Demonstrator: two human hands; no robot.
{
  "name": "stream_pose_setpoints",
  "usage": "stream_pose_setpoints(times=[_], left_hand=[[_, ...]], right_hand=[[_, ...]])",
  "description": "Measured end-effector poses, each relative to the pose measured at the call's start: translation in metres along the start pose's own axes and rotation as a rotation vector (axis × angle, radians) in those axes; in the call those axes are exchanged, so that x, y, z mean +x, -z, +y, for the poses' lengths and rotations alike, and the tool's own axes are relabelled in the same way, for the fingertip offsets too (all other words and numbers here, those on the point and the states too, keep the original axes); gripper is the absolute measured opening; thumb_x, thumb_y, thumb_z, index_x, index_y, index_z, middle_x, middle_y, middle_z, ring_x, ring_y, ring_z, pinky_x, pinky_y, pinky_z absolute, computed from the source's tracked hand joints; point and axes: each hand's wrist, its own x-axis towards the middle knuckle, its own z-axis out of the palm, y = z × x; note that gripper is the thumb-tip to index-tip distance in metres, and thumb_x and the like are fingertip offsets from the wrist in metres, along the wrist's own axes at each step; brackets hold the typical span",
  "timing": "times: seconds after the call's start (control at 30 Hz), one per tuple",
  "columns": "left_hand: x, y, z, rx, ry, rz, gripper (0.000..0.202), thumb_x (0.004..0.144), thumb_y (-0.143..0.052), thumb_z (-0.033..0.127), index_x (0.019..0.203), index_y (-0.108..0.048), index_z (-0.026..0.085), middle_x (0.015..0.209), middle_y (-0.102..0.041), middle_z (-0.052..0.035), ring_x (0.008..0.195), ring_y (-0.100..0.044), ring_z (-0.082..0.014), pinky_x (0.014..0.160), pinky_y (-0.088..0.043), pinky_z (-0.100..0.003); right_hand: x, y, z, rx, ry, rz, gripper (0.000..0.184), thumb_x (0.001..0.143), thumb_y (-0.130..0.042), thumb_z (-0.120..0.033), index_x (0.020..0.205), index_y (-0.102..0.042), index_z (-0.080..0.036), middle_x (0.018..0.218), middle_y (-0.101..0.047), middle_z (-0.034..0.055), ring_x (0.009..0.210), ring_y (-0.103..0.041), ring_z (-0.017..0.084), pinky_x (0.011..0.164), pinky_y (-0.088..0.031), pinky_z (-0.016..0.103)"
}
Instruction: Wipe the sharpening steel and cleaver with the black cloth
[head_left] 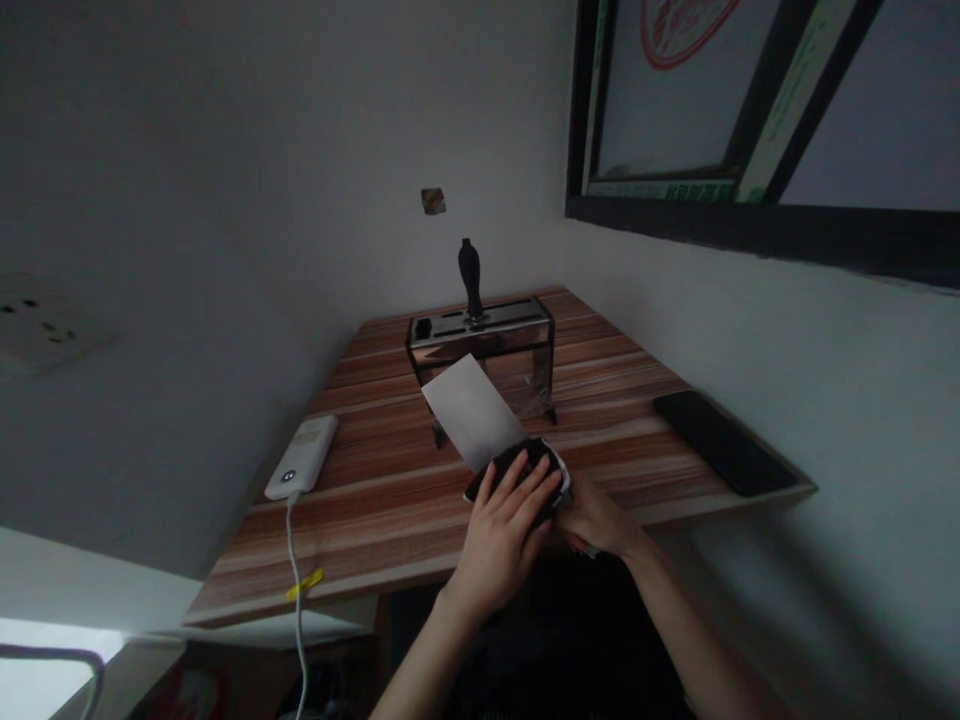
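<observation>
A cleaver with a wide, grey rectangular blade (474, 410) points away to the upper left over the table's front part. My left hand (501, 535) lies across a black cloth-like piece with a white edge (556, 462), fingers pressed on it where it covers the near end of the blade. Beside it, my right hand (600, 518) is closed low at the table edge, around what seems to be the cleaver's handle, mostly hidden. Behind the blade stands a knife rack (480, 335) with a metal top and clear sides, and a black handle (469, 278) rises from it.
On the left of the wood-grained table (375, 480) lies a white power bank (302, 457) with a white cable (294, 560) running off the front edge past yellow tape (311, 580). A black phone (720, 440) lies at the right edge. Walls border both sides.
</observation>
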Motion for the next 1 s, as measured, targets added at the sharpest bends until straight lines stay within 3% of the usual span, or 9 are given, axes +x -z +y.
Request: stream_pose_setpoints(times=[0.2,0.33,0.7,0.83,1.0], left_hand=[[0.017,0.012,-0.02,0.075,0.024,0.077,0.053,0.096,-0.042,0.019,0.148,-0.031,0.026,0.155,-0.032,-0.0052,0.148,-0.012,-0.022,0.118,-0.012,-0.051],[0.033,0.026,-0.036,0.124,0.067,0.15,0.053,0.096,-0.04,0.019,0.148,-0.032,0.025,0.156,-0.03,-0.0064,0.148,-0.011,-0.0229,0.118,-0.011,-0.052],[0.07,0.057,-0.07,0.14,0.164,0.296,0.048,0.098,-0.038,0.024,0.146,-0.035,0.025,0.157,-0.029,-0.0071,0.148,-0.013,-0.0236,0.118,-0.01,-0.053],[0.074,0.059,-0.073,0.147,0.188,0.327,0.048,0.098,-0.038,0.024,0.145,-0.038,0.025,0.157,-0.028,-0.0074,0.147,-0.015,-0.0242,0.117,-0.009,-0.054],[0.066,0.048,-0.064,0.159,0.184,0.33,0.047,0.098,-0.038,0.024,0.145,-0.039,0.024,0.156,-0.03,-0.0089,0.147,-0.015,-0.0263,0.117,-0.01,-0.056]], right_hand=[[0.001,-0.002,-0.002,0.019,-0.057,0.037,0.033,0.077,-0.066,-0.035,0.099,-0.051,-0.017,0.051,-0.049,-0.0105,0.03,-0.041,0.005,0.03,-0.037,0.015],[0.001,-0.003,-0.001,0.049,-0.089,0.044,0.03,0.076,-0.068,-0.039,0.084,-0.047,-0.019,0.05,-0.046,-0.0114,0.029,-0.038,0.003,0.029,-0.033,0.014],[0.001,-0.002,0.0,0.068,-0.067,0.021,0.031,0.077,-0.068,-0.041,0.081,-0.045,-0.02,0.052,-0.044,-0.0117,0.03,-0.037,0.002,0.029,-0.03,0.013],[0.001,-0.002,0.001,0.066,-0.072,0.019,0.031,0.077,-0.068,-0.041,0.082,-0.045,-0.02,0.052,-0.043,-0.012,0.03,-0.037,0.003,0.029,-0.033,0.014],[0.001,-0.001,0.002,0.054,-0.06,0.007,0.031,0.078,-0.067,-0.041,0.082,-0.045,-0.02,0.051,-0.043,-0.0118,0.03,-0.038,0.003,0.03,-0.031,0.013]])
